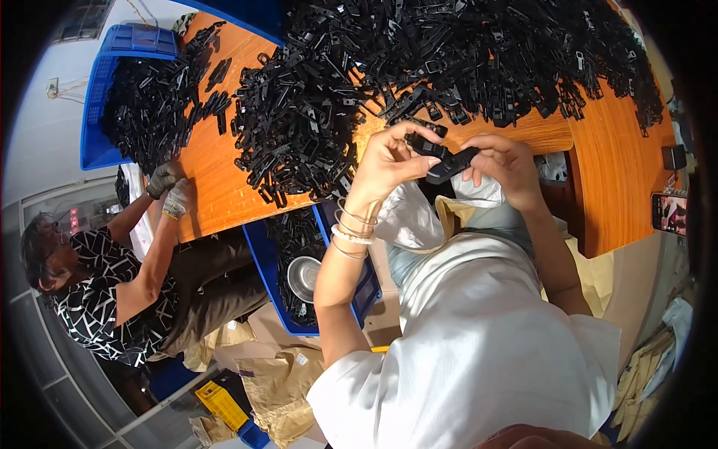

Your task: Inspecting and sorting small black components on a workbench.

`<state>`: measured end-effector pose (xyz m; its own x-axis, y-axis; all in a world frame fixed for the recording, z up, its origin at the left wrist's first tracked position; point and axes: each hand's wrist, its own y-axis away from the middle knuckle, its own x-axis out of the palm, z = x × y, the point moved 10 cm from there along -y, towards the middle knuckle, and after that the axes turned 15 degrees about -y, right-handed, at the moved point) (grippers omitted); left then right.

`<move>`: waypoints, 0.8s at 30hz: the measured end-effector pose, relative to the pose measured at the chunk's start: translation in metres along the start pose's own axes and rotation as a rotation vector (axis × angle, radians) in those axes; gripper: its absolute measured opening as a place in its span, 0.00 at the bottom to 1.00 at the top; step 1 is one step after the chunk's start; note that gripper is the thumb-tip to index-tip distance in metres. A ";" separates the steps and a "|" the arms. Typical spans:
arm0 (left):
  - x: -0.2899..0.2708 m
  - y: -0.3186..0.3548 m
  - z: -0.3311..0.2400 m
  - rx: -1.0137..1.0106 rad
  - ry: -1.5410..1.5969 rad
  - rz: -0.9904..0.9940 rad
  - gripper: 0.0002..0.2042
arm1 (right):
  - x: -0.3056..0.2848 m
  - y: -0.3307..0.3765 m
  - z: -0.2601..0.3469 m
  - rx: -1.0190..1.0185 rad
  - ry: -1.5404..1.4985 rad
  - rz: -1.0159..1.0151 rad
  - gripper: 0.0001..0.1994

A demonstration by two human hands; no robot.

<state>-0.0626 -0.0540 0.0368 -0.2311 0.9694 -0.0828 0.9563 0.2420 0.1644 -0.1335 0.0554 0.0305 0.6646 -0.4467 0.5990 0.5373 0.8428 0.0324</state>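
Observation:
My left hand (395,161) is closed, with thumb and fingers pinching a small black plastic part (425,144). My right hand (505,166) grips a longer, smooth black plastic piece (452,166) with a rounded end. The two pieces meet or overlap between my hands; whether they are joined I cannot tell. Both hands are above my lap, just off the near edge of the wooden table (598,187). Beyond them lies a large heap of black plastic parts (464,60), clip-like and slotted.
A co-worker with gloved hands (170,191) sits at the left beside a blue crate (96,112) of black parts. Between us stands another blue bin (262,262) holding a metal bowl (303,278). A phone (669,212) is at the far right; brown paper bags (280,389) lie below.

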 end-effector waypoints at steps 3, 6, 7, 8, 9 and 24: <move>0.012 0.001 -0.001 0.028 0.209 -0.002 0.11 | 0.003 0.003 -0.007 0.066 0.018 0.044 0.09; 0.013 0.003 0.006 0.004 0.325 -0.041 0.13 | 0.008 0.007 -0.008 0.083 -0.001 0.107 0.10; 0.009 0.003 0.011 -0.048 0.209 -0.036 0.12 | 0.011 0.007 0.007 -0.027 0.126 0.091 0.10; 0.007 0.003 0.015 -0.099 0.092 -0.031 0.11 | 0.013 0.008 0.020 -0.137 0.252 0.075 0.10; 0.005 0.006 0.022 -0.168 0.015 -0.088 0.10 | 0.013 0.008 0.019 -0.138 0.254 0.077 0.10; 0.029 0.023 -0.015 0.138 -0.499 -0.103 0.16 | 0.021 0.015 0.023 -0.330 0.580 0.074 0.13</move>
<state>-0.0496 -0.0199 0.0533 -0.2442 0.7953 -0.5548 0.9555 0.2949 0.0022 -0.1233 0.0653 0.0615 0.8278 -0.5578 0.0598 0.5486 0.7826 -0.2942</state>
